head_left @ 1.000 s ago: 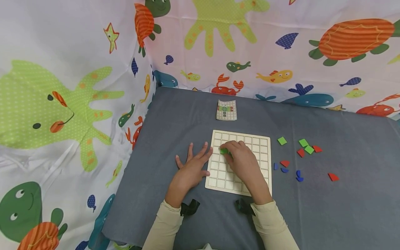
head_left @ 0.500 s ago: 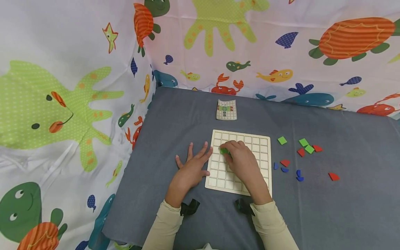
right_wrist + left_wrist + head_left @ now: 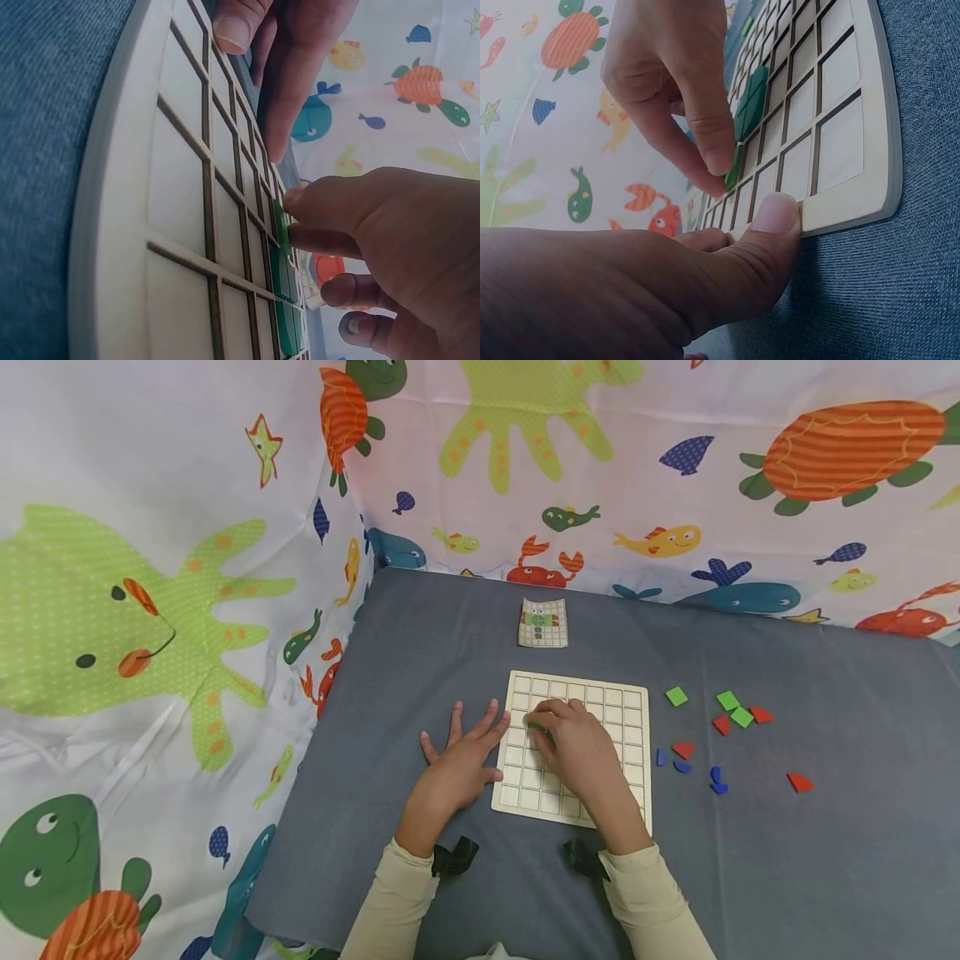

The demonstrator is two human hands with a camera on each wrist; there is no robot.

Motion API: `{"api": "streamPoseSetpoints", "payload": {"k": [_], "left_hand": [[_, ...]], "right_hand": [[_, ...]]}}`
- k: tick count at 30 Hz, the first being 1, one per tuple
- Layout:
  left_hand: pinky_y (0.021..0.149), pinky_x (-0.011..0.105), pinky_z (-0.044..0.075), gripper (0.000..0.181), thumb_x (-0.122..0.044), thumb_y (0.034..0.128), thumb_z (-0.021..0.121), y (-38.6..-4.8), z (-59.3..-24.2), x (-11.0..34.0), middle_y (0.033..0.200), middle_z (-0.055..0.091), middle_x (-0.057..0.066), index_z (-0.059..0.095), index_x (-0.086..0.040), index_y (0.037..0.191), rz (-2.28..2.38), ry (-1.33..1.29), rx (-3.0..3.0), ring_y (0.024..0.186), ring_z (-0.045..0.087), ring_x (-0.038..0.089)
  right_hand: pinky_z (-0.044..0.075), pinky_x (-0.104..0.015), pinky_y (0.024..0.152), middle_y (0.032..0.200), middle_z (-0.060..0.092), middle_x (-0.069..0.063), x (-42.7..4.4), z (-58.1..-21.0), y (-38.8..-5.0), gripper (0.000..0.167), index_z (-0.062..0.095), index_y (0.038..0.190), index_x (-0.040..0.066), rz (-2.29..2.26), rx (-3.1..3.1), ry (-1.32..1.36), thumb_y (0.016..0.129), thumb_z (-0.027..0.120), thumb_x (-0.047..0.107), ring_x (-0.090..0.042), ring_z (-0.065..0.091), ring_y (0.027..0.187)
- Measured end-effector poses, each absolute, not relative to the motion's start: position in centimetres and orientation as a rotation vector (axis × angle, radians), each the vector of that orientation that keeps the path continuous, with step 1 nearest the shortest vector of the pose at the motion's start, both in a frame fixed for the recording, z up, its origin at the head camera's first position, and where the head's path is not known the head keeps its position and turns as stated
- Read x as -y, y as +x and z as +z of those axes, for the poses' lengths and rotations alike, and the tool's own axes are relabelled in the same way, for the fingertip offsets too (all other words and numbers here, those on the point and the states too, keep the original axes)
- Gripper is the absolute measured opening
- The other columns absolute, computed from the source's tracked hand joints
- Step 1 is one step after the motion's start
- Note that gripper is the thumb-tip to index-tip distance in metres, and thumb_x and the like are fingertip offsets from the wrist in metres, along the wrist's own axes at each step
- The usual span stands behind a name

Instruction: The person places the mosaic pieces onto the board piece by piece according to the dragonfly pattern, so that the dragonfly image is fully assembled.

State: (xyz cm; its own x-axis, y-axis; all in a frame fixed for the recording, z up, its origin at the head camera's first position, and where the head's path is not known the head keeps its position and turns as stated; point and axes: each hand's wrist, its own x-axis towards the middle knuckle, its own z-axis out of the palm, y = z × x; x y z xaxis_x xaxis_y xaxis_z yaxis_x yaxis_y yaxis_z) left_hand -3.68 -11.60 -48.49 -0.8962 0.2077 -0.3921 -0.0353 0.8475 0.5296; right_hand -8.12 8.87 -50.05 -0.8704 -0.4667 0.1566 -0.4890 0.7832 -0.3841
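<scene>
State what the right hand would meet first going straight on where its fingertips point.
Likely the pale, square wooden board, just under the flat bright-green piece the right hand pinches; depth is unclear.

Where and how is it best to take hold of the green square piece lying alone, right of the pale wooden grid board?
Probably pinch two opposite edges of this green square piece, coming straight down from above. It lies flat on the grey cloth, so only its top and edges are exposed; no other piece touches its straight sides.
</scene>
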Motion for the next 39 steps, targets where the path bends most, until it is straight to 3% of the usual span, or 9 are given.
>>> {"api": "streamPoseSetpoints", "payload": {"k": [12,16,23,33,39], "left_hand": [[0.114,0.084,-0.011,0.095,-0.027,0.0936,0.078,-3.9,-48.7,11.6,0.176,0.005,-0.015,0.023,-0.036,0.17,0.726,0.116,-2.57,0.161,-0.019,0.032],[0.114,0.084,-0.011,0.094,-0.027,0.0937,0.079,-3.9,-48.8,11.6,0.176,0.005,-0.015,0.023,-0.036,0.17,0.73,0.115,-2.571,0.162,-0.019,0.032],[0.113,0.085,-0.01,0.095,-0.025,0.0935,0.079,-3.7,-48.8,11.7,0.177,0.005,-0.014,0.023,-0.035,0.17,0.744,0.128,-2.576,0.162,-0.019,0.032],[0.113,0.086,-0.009,0.094,-0.024,0.0941,0.079,-3.7,-48.5,11.6,0.177,0.007,-0.012,0.024,-0.033,0.17,0.757,0.143,-2.579,0.162,-0.018,0.034],[0.113,0.086,-0.01,0.094,-0.024,0.094,0.079,-3.7,-48.4,11.5,0.177,0.006,-0.011,0.024,-0.033,0.17,0.756,0.147,-2.572,0.162,-0.018,0.034]], "right_hand": [[0.058,-0.047,0.087,0.125,0.069,-0.005,-9.5,-50.1,-7.6,0.022,0.081,0.117,0.014,0.682,2.853,0.753,0.097,0.08,0.022,-0.028,0.063,0.104],[0.06,-0.049,0.088,0.126,0.068,-0.007,-10.5,-50.0,-7.4,0.023,0.081,0.118,0.012,0.759,2.836,0.676,0.097,0.08,0.021,-0.029,0.064,0.109],[0.06,-0.049,0.071,0.121,0.069,-0.008,-13.1,-49.8,-7.3,0.021,0.08,0.119,0.012,0.848,2.796,0.528,0.099,0.077,0.019,-0.03,0.065,0.105],[0.056,-0.059,0.076,0.12,0.069,-0.013,-17.6,-49.8,-7.2,0.025,0.076,0.127,0.011,0.856,2.815,0.246,0.105,0.07,0.022,-0.037,0.062,0.115],[0.049,-0.05,0.064,0.118,0.069,-0.014,-20.1,-49.6,-6.7,0.027,0.074,0.129,0.009,0.812,2.815,0.135,0.104,0.071,0.019,-0.032,0.059,0.09]]}}
